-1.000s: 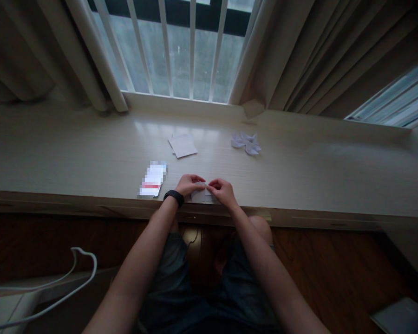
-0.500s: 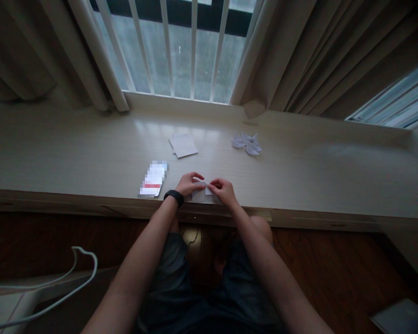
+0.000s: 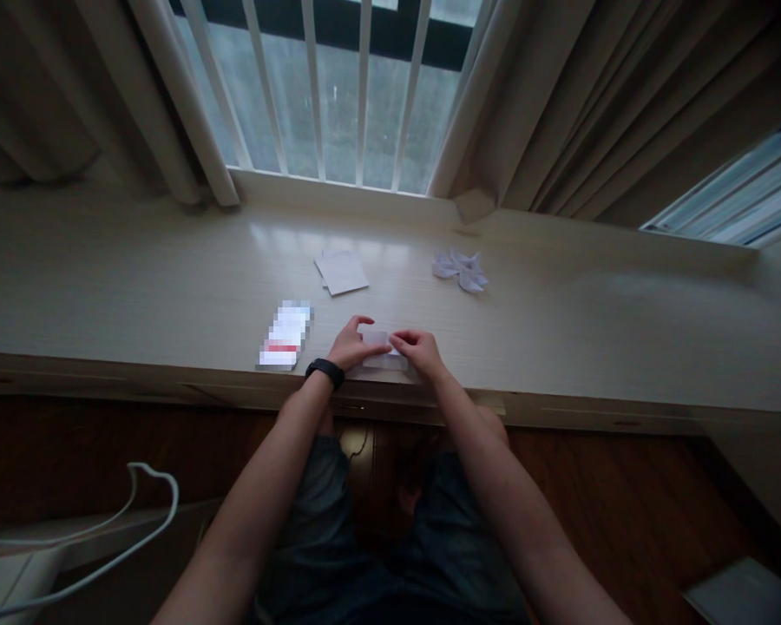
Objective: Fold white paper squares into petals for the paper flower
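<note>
I judge paper (image 3: 385, 363) at frame centre light, thin, easily creased — best held by edges. Left hand (image 3: 351, 345): thumb pressing it, forefinger wide; right hand (image 3: 420, 352): fingers pinching edge.

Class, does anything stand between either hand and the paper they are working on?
Nothing visible does: the left hand and the right hand both touch the paper. The other sheets lie apart, beyond the hands.
</note>
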`<state>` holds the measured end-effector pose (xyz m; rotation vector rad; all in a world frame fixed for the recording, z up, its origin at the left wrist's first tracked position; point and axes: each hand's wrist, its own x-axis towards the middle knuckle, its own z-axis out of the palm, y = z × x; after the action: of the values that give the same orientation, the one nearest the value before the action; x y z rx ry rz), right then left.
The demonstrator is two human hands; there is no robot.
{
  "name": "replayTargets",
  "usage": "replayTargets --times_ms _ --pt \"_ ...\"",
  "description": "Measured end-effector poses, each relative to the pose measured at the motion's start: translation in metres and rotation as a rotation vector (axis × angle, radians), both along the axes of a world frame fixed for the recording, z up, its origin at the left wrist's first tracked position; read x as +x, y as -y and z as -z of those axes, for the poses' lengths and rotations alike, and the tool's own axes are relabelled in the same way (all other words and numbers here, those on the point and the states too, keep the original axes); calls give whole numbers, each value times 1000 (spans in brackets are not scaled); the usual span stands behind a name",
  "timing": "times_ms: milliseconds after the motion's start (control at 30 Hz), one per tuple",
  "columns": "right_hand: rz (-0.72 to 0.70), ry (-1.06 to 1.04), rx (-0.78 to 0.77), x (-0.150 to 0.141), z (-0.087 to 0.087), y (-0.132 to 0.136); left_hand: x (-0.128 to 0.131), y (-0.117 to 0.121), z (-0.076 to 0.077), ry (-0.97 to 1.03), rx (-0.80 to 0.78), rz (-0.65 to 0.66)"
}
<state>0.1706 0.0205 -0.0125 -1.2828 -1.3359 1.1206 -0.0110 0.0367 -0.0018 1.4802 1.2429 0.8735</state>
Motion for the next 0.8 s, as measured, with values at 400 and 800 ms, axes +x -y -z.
replayTargets --times_ms 400,800 --pt "-191 9 -113 5 -8 -1 -1 -2 -6 -44 60 56" --pt "-168 33 -241 3 -17 -6 1 -4 -2 -100 74 71"
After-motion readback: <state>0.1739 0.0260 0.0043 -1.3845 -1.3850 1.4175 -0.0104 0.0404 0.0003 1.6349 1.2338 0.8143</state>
